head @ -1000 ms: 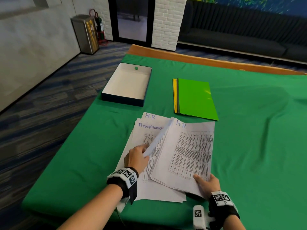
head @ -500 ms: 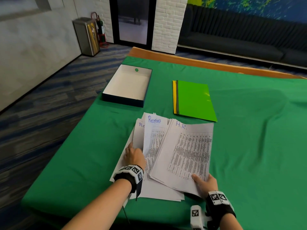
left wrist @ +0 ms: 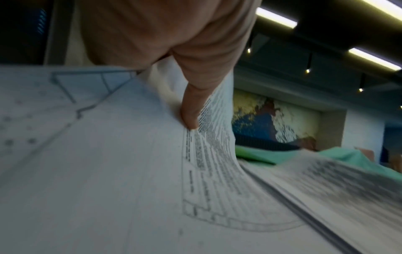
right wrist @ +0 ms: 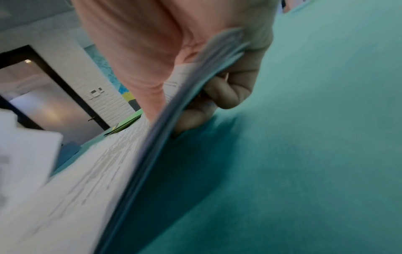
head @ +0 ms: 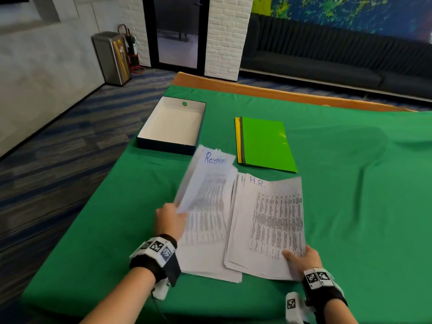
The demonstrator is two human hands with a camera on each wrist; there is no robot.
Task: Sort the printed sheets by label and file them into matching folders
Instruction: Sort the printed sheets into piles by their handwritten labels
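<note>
White printed sheets lie fanned on the green cloth. My left hand (head: 171, 217) pinches the near left edge of a sheet headed "Receptionist" (head: 207, 181) and lifts it off the left pile; its thumb (left wrist: 191, 110) presses on the curled paper. My right hand (head: 300, 257) grips the near right corner of a stack headed "H.R." (head: 271, 220), thumb on top and fingers (right wrist: 226, 92) curled underneath, the edge raised off the cloth. A green folder (head: 265, 142) lies on a yellow one (head: 237, 139) just beyond the sheets.
An open dark blue box (head: 171, 126) with a white inside sits at the far left of the table. The green cloth (head: 362, 195) stretches bare to the right. The table's left edge drops to carpeted floor; a wooden rim (head: 268, 92) runs along the far side.
My left hand has taken hold of the "Receptionist" sheet and raised it up and away from the pile. The right hand keeps its grip on the H.R. stack.
</note>
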